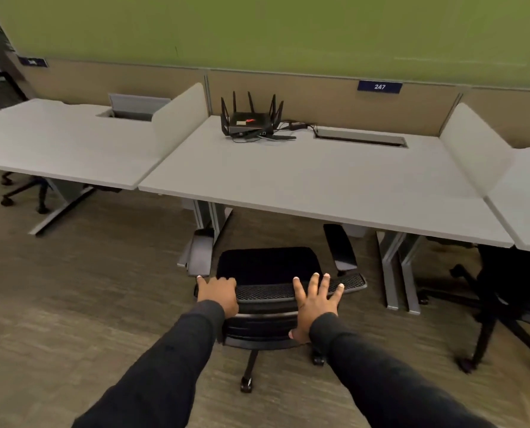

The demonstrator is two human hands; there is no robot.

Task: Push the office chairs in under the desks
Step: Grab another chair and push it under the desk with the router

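Your left hand (217,293) with fingers curled over the chair (269,267) backrest's top edge, your right hand (316,299) flat against it with fingers spread, armrest tips just under the desk (303,177) front edge, bare floor (87,288) to the left.

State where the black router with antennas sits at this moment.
In the head view, the router stands at the back of the middle desk, left of centre, just left of the cable slot and below the partition bearing the 247 sign.
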